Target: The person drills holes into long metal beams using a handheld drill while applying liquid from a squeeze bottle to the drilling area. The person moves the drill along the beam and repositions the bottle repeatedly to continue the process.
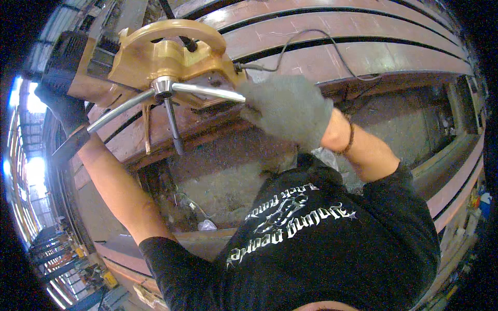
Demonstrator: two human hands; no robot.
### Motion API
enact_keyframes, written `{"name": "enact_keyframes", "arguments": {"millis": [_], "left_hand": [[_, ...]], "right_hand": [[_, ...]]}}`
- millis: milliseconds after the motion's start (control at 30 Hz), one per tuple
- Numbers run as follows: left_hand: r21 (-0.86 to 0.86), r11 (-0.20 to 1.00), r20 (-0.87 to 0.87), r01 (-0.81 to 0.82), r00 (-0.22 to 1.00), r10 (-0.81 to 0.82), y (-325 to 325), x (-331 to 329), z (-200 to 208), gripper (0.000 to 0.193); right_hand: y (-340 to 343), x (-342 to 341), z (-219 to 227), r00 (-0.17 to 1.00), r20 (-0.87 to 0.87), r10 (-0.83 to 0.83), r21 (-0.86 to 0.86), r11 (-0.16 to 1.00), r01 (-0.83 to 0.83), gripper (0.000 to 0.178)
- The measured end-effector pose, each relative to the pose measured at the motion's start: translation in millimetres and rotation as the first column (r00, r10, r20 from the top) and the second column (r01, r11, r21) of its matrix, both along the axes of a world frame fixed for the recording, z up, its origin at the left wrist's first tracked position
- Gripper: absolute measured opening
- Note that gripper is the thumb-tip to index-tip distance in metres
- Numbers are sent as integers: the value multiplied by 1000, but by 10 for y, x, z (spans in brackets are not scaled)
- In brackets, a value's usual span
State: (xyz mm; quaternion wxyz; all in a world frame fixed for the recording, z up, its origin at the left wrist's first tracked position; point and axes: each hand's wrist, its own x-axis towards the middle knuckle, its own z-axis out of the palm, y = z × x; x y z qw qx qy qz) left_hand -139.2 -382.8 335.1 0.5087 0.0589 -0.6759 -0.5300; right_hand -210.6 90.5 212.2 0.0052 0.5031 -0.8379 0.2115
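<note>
A gold-coloured magnetic drill (pixel 161 65) stands at upper left on the steel beams, its silver hub facing me. Three metal spokes fan out from that hub. My right hand (pixel 290 109), in a dark grey glove, is closed over the outer end of the right feed handle spoke (pixel 207 92). The left spoke (pixel 122 109) passes in front of my left wrist and ends in a dark grip. My left hand (pixel 65 106), gloved too, is up against the drill's dark left end; its fingers are hidden in shadow.
A dark cable (pixel 321 32) loops from the drill's right side over the beams (pixel 363 57). Between the beams lies a dark recess (pixel 233 166), with a small clear plastic scrap (pixel 207 225) at its near side. Yellow items (pixel 109 279) stand farther off at lower left.
</note>
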Motion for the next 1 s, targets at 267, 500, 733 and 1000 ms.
{"name": "enact_keyframes", "arguments": {"millis": [267, 500, 733, 1000], "left_hand": [[-56, 995, -34, -77, 997, 75, 747, 162, -71, 69], [-77, 984, -30, -162, 987, 160, 1081, 183, -63, 63], [-78, 985, -33, -152, 988, 150, 1083, 24, -35, 57], [32, 999, -26, -8, 1000, 9, 587, -82, -79, 66]], "right_hand": [[17, -1661, 260, 939, 202, 278, 169, 935, -313, 30], [-73, -1984, 272, 928, 64, 367, 224, 901, -372, 35], [422, -874, -468, 979, 142, 147, -113, 985, -132, 25], [477, -217, -440, 966, 245, -87, -130, 984, 122, 29]]}}
